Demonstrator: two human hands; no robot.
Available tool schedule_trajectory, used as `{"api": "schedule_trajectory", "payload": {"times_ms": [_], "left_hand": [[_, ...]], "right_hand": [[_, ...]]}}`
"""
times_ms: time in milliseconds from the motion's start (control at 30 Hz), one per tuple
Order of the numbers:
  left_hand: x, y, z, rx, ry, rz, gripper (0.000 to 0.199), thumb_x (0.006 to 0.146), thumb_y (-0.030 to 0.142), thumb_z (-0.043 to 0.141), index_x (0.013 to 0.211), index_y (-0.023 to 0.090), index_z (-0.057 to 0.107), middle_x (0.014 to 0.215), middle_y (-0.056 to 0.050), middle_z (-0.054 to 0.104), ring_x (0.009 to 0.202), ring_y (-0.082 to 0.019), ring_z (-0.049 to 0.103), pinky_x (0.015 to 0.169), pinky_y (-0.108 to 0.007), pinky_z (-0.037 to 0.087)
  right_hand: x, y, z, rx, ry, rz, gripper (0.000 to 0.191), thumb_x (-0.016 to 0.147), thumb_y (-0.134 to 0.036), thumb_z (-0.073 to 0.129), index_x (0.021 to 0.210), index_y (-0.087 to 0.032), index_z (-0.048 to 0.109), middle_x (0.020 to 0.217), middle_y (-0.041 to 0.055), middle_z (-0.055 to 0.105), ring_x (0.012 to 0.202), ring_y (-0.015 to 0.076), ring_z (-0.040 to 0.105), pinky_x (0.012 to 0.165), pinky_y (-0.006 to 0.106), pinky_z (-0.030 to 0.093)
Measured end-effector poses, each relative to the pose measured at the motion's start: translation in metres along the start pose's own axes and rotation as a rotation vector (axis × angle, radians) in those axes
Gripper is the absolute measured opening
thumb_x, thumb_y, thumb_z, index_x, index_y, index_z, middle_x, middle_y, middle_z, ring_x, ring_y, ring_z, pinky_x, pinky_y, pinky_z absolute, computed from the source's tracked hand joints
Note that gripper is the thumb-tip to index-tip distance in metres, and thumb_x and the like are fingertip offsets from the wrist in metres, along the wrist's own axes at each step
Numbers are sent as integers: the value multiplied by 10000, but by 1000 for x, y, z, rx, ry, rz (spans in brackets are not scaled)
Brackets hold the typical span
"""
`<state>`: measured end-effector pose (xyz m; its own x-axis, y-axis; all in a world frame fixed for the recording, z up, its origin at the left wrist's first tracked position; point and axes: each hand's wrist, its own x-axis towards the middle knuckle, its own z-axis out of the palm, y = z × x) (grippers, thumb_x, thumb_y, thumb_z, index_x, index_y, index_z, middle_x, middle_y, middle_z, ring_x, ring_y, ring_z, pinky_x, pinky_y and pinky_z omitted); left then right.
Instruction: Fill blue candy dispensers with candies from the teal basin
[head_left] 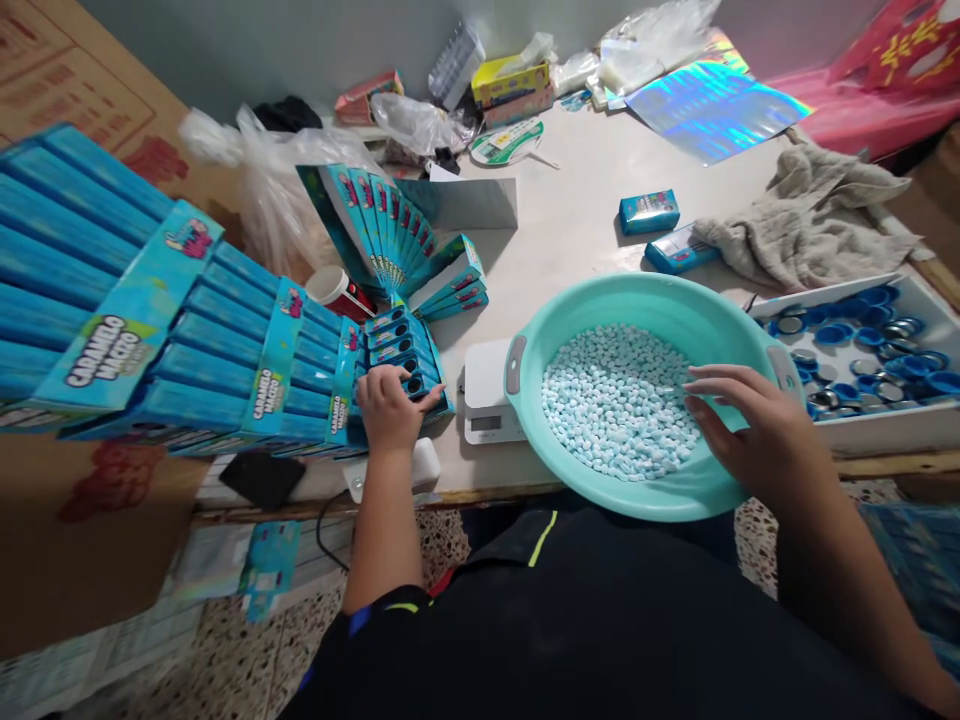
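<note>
My left hand (pixel 394 405) rests on the near end of a blue display carton (pixel 444 395) filled with small boxes that have dark round openings. Its thumb stretches to the right and its fingers curl loosely over the boxes. Over the right side of a turquoise plastic tub (pixel 652 290) is my right hand (pixel 757 430), thumb and fingers apart, with nothing visible between them. Many small pale blue and white candies (pixel 615 400) cover the tub's bottom. A white digital scale (pixel 487 392) sits at the tub's left, partly hidden by it.
Stacked blue cartons (pixel 180 330) stand at left, before a paper cup (pixel 341 292). A white box of blue-rimmed lids (pixel 862 435) lies right of the tub. Behind are two small blue boxes (pixel 649 212), a grey cloth (pixel 802 220), a holographic sheet (pixel 712 110) and a fan (pixel 506 143).
</note>
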<state>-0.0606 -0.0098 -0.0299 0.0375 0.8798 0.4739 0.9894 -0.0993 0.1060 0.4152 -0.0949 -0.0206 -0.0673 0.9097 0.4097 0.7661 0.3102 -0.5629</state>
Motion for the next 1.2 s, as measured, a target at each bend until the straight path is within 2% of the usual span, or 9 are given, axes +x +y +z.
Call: {"api": "schedule_trajectory", "payload": {"times_ms": [167,333,467,600,700,867,1000,1100,1200], "left_hand": [[17,21,-6,51,19,-5,758,854,696,709,1326,109,623,1371,-301,579,1297,-490,511,1140,-640,300],[112,112,17,-214,120,196,381,988,463,574,1214,180,688,1202,-186,672,1219,-377,580,1188,-574,284],[207,226,84,-357,-166,386,266,949,276,555,1141,206,725,1134,-125,729,1068,-300,655,1078,-476,399],[264,328,155,-412,-625,396,341,916,461,627,1036,165,745,1048,-140,744,948,-305,679,862,-397,484],[277,375,191,-356,-874,383,548,738,638,782,958,140,725,976,-164,721,986,-351,681,863,-394,498],[275,383,211,-325,-995,400,769,482,548,942,1069,128,674,1096,-196,693,1145,-413,640,972,-444,509],[272,368,205,-477,-855,353,914,426,349,998,1213,165,570,1145,-141,677,1095,-361,645,938,-449,543],[273,359,183,-616,-694,310,752,540,223,928,1197,195,563,1020,-82,684,924,-281,663,807,-402,569],[261,332,138,-961,-469,265,591,593,235,899,1115,179,626,935,-54,689,788,-196,645,667,-294,554]], "right_hand": [[1,-3,-1,10,-21,14,165,1050,-323,553,1047,-223,684,1188,98,748,1007,253,750,823,401,615],[15,-10,-5,-141,-250,28,300,1051,-400,553,1190,-191,717,1443,176,648,1292,349,655,998,512,596],[32,-19,-6,-342,-574,121,621,960,-580,679,1438,-184,647,1688,250,365,1525,496,402,1070,617,533],[46,-25,-7,-378,-792,201,632,933,-626,699,1384,-184,682,1493,247,595,1287,454,635,989,560,566],[53,-26,-9,-388,-882,224,623,893,-641,740,1317,-186,711,1333,217,690,1085,391,720,954,516,565],[64,-30,-15,-393,-1070,225,735,879,-639,750,1454,-194,646,1595,254,487,1194,417,684,989,501,557],[66,-32,-15,-381,-1096,204,756,858,-581,780,1486,-190,623,1577,249,498,1210,417,671,968,483,581],[63,-31,-13,-358,-1106,183,727,858,-539,778,1475,-182,636,1609,252,463,1238,432,657,952,485,592],[61,-28,-10,-340,-1126,143,752,867,-518,774,1496,-140,611,1587,287,475,1193,454,682,920,514,602]]}}
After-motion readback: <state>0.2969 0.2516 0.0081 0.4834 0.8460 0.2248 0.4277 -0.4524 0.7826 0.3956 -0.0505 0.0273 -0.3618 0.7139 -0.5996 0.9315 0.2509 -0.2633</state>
